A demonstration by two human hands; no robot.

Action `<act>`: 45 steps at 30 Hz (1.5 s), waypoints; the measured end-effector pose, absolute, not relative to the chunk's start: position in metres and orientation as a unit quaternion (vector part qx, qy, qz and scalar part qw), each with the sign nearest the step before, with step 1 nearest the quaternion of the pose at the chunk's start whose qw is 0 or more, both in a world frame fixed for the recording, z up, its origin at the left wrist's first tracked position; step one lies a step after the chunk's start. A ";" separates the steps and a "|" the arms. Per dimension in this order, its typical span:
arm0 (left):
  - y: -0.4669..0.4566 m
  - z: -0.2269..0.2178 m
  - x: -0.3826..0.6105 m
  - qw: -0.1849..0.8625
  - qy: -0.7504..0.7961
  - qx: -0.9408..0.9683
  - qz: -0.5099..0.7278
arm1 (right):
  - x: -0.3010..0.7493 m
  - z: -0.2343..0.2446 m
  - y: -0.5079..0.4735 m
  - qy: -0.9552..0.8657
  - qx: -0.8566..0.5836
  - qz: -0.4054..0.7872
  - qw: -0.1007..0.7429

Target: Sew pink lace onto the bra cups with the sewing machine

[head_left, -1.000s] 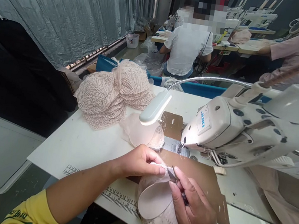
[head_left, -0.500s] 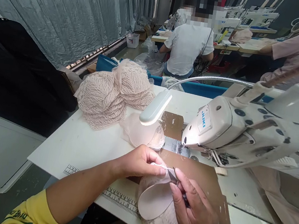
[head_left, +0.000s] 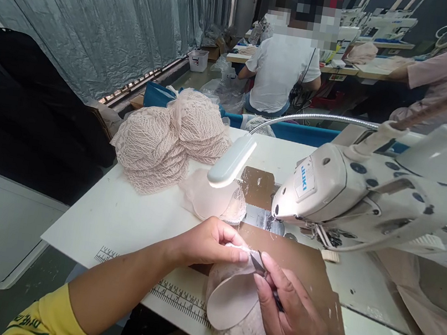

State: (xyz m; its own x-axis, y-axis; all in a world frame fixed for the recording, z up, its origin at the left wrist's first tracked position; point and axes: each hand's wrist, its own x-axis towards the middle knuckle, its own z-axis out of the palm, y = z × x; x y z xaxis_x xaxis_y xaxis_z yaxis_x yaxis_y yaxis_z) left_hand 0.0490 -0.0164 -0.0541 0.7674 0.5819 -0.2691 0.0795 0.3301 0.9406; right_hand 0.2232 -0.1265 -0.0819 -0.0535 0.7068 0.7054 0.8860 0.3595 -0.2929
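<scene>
- The left hand (head_left: 216, 242) is clamped, thumb against forefinger, on the upper edge of the lace cup (head_left: 230, 303).
- The right hand (head_left: 297, 310) is curled closed around small dark scissors (head_left: 258, 263), thumb and forefinger near their blades; the other fingers are partly hidden.
- The scissors' pointed blades are at the cup's upper edge, just beside the left thumb; whether they touch thread cannot be told.
- The lace cup is between the two hands, over the near edge of the white surface (head_left: 128, 215), its smooth inside facing up and lace hanging below.
- A printed ruler (head_left: 182, 298) runs along that edge, and a brown sheet (head_left: 296, 268) lies beyond the hands.
- Farther out, a second cup (head_left: 208, 199) rests below the lamp (head_left: 230, 163), near the sewing machine (head_left: 323, 177).
- Behind it to the left stand stacked lace cups (head_left: 146, 150).
</scene>
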 end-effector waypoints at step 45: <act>-0.018 -0.065 0.051 0.750 0.271 0.584 0.152 | 0.235 -0.075 -0.119 -0.683 -0.620 0.032 0.385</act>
State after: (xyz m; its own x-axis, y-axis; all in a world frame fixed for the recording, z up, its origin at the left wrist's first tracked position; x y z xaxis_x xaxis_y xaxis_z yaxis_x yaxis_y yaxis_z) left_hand 0.0507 -0.0182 -0.0646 0.8065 0.5448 -0.2298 0.0888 0.2725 0.9580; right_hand 0.2347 -0.1192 -0.0754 0.0657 0.8718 0.4855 0.8223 0.2283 -0.5212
